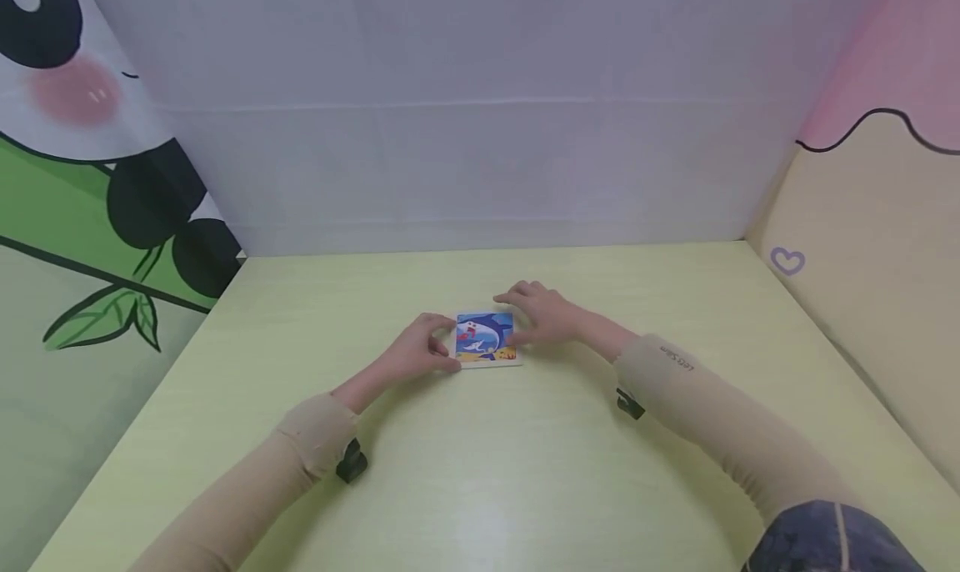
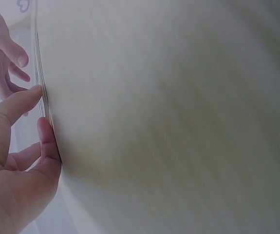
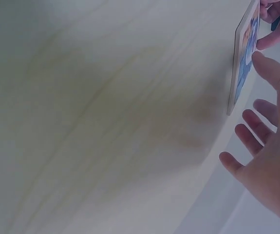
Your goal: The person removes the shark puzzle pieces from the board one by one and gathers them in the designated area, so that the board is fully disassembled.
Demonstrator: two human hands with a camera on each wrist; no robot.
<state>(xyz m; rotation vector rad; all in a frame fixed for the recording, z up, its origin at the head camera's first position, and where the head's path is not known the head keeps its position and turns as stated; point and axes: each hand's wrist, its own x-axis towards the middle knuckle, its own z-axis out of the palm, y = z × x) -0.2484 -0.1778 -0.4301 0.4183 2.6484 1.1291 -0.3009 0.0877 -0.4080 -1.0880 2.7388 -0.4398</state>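
Note:
A small square picture board (image 1: 483, 336) with a blue shark picture and a pale rim lies flat on the table. At its left side, my left hand (image 1: 418, 347) holds the edge, with the thumb at the near corner and a bent finger farther up. Over the right side reaches my right hand (image 1: 546, 313), its thumb on or just above the picture and its other fingers spread beyond the far right corner. The right wrist view shows the board (image 3: 246, 51) edge-on beside the right thumb. From the left wrist, only the board's thin edge shows by the left fingertips (image 2: 36, 92).
The pale yellow table (image 1: 480, 455) meets a whitish backdrop (image 1: 480, 172) at its far edge. A panel with a cartoon panda (image 1: 75, 63) stands on the left. On the right is a beige and pink panel (image 1: 877, 222) with a small heart drawn on it.

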